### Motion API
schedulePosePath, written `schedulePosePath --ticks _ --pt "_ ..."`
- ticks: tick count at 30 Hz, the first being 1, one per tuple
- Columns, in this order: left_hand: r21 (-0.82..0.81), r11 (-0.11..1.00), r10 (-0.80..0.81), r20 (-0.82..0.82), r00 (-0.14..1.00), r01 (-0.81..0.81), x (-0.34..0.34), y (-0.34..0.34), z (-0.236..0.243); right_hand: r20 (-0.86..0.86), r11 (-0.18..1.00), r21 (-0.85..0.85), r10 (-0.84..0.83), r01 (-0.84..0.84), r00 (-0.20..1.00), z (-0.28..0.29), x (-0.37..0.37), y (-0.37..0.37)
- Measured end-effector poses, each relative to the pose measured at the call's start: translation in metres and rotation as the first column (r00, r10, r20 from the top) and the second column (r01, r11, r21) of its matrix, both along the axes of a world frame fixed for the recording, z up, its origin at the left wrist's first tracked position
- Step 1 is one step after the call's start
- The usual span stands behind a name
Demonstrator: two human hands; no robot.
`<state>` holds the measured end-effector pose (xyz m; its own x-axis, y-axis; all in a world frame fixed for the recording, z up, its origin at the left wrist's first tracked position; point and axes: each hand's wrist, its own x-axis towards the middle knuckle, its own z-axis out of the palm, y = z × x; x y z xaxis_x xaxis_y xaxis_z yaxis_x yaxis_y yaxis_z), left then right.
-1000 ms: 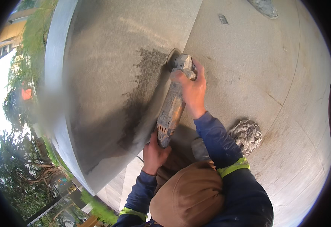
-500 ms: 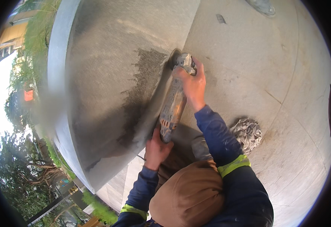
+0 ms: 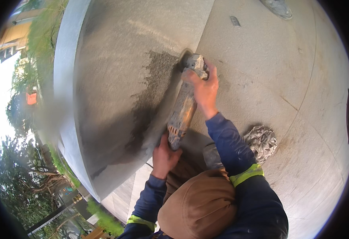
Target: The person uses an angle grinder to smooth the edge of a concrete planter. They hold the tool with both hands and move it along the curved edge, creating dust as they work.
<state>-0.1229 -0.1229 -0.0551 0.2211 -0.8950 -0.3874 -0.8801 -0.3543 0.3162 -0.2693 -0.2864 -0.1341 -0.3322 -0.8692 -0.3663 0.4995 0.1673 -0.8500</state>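
Observation:
An angle grinder (image 3: 181, 110), dusty and worn with an orange-brown patch on its body, is held in both hands. My right hand (image 3: 203, 89) wraps around the gear head at the upper end. My left hand (image 3: 165, 158) grips the rear end of the body, below the vent slots. The round disc (image 3: 184, 57) stands edge-on against the grey wall (image 3: 110, 71), close to where it meets the floor. Beside the disc, a dark rough patch (image 3: 152, 85) spreads down the wall face. The disc's far side is hidden.
A crumpled grey bundle (image 3: 261, 142) lies on the concrete floor (image 3: 270, 79) right of my right forearm. A small flat scrap (image 3: 235, 21) and a dusty shoe (image 3: 278, 7) are at the far right. Plants (image 3: 23, 179) stand beyond the wall's pale top edge (image 3: 64, 79).
Both hands keep their hold on the grinder, which stays almost in place against the wall. The surroundings have shifted slightly right and down in the view.

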Motion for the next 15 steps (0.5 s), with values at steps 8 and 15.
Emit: schedulePosePath --ticks 8,15 --pt "0.026 0.997 0.078 -0.040 0.996 -0.077 0.000 0.018 0.026 -0.143 0.994 -0.108 0.002 -0.017 0.990 0.031 0.006 0.018" --pt "-0.097 0.992 0.067 -0.113 0.991 -0.078 0.000 0.032 0.041 -0.228 0.973 -0.232 -0.037 -0.017 0.973 0.071 0.011 0.024"
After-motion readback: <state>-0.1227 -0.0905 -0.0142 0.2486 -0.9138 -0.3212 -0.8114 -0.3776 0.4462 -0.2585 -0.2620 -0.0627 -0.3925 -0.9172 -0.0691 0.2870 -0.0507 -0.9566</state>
